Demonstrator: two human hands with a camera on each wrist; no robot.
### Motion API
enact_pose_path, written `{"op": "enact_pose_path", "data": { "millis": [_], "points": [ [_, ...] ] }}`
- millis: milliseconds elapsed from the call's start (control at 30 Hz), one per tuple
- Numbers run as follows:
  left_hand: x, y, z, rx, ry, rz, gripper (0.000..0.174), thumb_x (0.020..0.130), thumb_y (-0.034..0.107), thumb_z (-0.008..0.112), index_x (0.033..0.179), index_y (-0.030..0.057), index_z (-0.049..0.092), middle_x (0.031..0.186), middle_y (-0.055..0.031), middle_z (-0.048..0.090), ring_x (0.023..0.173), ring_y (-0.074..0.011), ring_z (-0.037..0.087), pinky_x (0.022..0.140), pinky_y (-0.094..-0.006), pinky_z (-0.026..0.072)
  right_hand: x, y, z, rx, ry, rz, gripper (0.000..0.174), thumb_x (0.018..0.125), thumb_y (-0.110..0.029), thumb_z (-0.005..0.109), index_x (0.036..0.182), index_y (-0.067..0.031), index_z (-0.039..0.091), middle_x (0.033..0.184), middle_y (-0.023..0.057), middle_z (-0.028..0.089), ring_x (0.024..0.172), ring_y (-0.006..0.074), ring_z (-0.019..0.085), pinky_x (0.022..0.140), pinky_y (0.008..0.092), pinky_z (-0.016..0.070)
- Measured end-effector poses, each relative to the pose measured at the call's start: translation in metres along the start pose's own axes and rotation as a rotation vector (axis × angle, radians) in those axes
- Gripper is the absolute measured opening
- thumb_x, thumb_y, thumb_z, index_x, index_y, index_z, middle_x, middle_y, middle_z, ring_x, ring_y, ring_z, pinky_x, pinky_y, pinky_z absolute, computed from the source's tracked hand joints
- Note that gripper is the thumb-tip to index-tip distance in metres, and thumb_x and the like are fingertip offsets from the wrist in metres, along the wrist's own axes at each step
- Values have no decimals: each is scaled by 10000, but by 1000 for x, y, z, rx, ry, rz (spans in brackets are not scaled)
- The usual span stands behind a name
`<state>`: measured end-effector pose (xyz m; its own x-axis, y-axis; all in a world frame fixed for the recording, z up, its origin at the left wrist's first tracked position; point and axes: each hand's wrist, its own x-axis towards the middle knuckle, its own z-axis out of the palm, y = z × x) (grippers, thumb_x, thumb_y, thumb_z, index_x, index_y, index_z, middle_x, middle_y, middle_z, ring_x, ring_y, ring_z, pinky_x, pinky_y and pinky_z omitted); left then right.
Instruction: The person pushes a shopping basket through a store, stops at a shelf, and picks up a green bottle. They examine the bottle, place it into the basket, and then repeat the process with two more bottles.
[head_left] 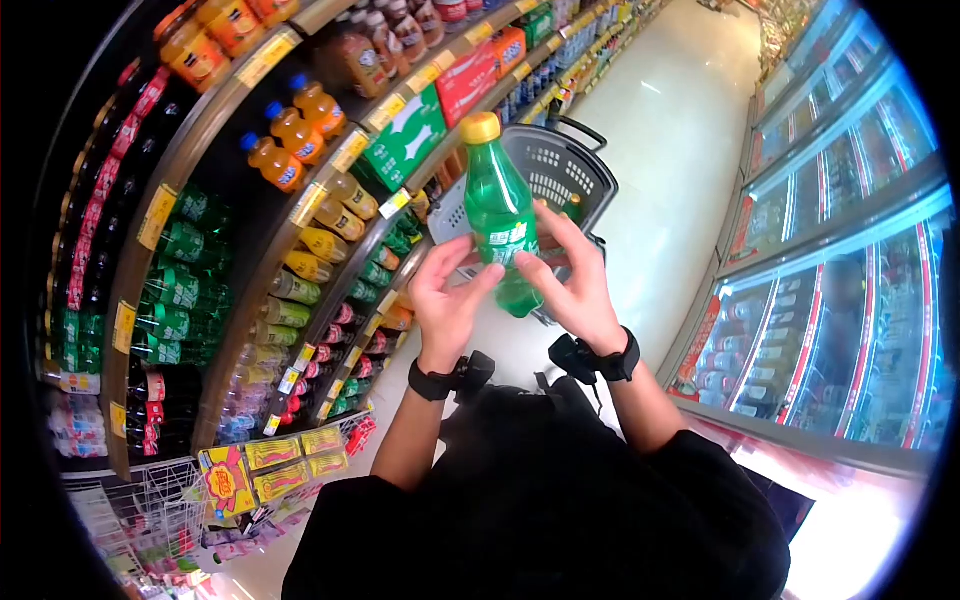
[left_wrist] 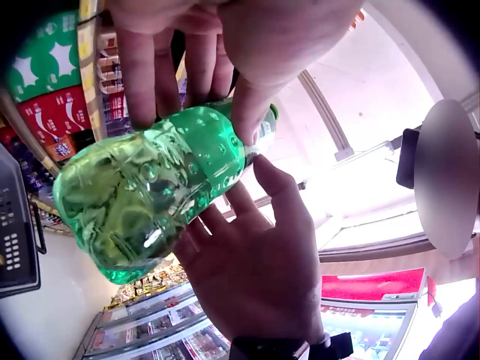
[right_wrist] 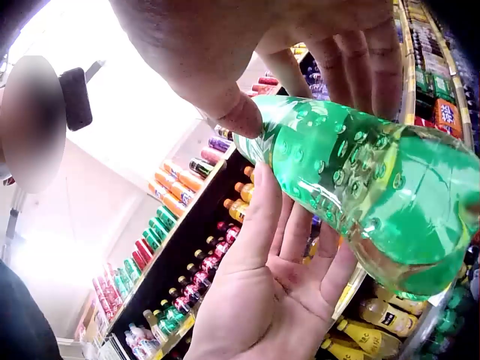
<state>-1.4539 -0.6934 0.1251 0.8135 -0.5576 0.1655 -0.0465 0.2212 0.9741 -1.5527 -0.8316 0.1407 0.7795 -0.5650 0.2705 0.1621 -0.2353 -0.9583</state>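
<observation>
A green plastic soda bottle (head_left: pixel 500 200) with a yellow cap stands tilted between both hands in the head view, its printed label facing the person. The left hand (head_left: pixel 447 305) holds its lower left side, thumb on the front near the label. From the right, the right hand (head_left: pixel 578 285) grips the same part, its thumb (head_left: pixel 537 270) also on the front and fingers behind. Both wrist views show the bottle (left_wrist: pixel 150 187) (right_wrist: pixel 360 180) from below, clear liquid inside, with thumbs on one side and fingers reaching round the other. Each wrist wears a black strap with a small camera.
Beyond the bottle is a dark grey perforated shopping basket (head_left: pixel 555 160) with a black handle. Drink shelves (head_left: pixel 165 215) full of bottles line the left; glass-door coolers (head_left: pixel 830 280) line the right. A wire rack (head_left: pixel 185 510) with yellow packets stands lower left. The pale aisle floor (head_left: pixel 665 130) runs ahead.
</observation>
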Motion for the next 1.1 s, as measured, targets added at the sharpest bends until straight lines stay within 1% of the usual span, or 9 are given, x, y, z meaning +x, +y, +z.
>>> {"op": "enact_pose_path", "data": {
  "millis": [167, 300, 433, 567, 667, 767, 867, 900, 1100],
  "points": [
    [-22, -8, 49, -72, -41, -19, 515, 795, -82, 742, 1265, -65, 532, 1197, -160, 636, 1083, -181, 592, 884, -313, 566, -26, 4, -49, -7, 35, 22, 597, 845, -194, 712, 1385, -38, 511, 1069, 138, 636, 943, 217, 639, 749, 323, 528],
    [-33, -14, 77, -43, -79, -26, 523, 794, -80, 743, 1273, -59, 533, 1204, -161, 635, 1090, -180, 589, 894, -313, 560, -41, 6, -79, -22, 47, 41, 596, 843, -195, 715, 1382, -38, 515, 1073, 136, 641, 936, 216, 640, 735, 316, 523],
    [-37, -17, 97, -34, -97, -23, 511, 794, -75, 747, 1263, -53, 546, 1211, -163, 633, 1086, -182, 592, 899, -316, 558, -46, 7, -101, -18, 51, 64, 594, 842, -196, 718, 1379, -39, 520, 1066, 136, 644, 935, 211, 643, 735, 308, 525],
    [-30, -18, 109, -10, -123, -32, 501, 792, -66, 754, 1252, -53, 555, 1206, -156, 637, 1080, -183, 596, 893, -313, 560, -44, 5, -116, 16, 60, 72, 580, 856, -182, 710, 1382, -32, 516, 1066, 129, 647, 957, 193, 643, 767, 301, 527],
    [-17, -20, 116, -22, -125, -51, 499, 795, -56, 758, 1251, -54, 556, 1193, -148, 643, 1072, -178, 596, 886, -307, 561, -33, 6, -125, 45, 45, 84, 557, 872, -170, 702, 1376, -21, 520, 1089, 127, 650, 976, 176, 638, 788, 295, 525],
    [10, -20, 118, -10, -154, 34, 494, 799, -49, 758, 1251, -55, 557, 1183, -146, 646, 1057, -173, 600, 882, -304, 561, -7, 6, -129, 44, 47, 54, 530, 888, -168, 695, 1367, -14, 530, 1119, 131, 649, 985, 155, 628, 803, 283, 519],
    [37, -18, 118, -37, -156, 57, 496, 799, -54, 757, 1253, -55, 557, 1185, -146, 645, 1042, -169, 605, 882, -304, 562, 22, 6, -131, -17, 17, 5, 530, 893, -175, 693, 1372, -18, 528, 1130, 131, 648, 1003, 157, 626, 808, 285, 520],
    [44, -20, 116, -56, -158, 80, 498, 799, -59, 754, 1256, -58, 555, 1186, -151, 645, 1046, -173, 608, 885, -308, 563, 29, 3, -130, 18, 6, 51, 530, 897, -178, 694, 1373, -16, 525, 1139, 132, 649, 1019, 164, 625, 812, 293, 522],
    [74, -31, 102, -66, -101, 31, 490, 795, -66, 754, 1244, -76, 558, 1189, -165, 642, 1069, -188, 609, 876, -318, 575, 67, 17, -119, 18, -79, 45, 531, 907, -172, 690, 1377, 0, 513, 1135, 123, 658, 994, 148, 628, 809, 293, 528]
  ]
}}
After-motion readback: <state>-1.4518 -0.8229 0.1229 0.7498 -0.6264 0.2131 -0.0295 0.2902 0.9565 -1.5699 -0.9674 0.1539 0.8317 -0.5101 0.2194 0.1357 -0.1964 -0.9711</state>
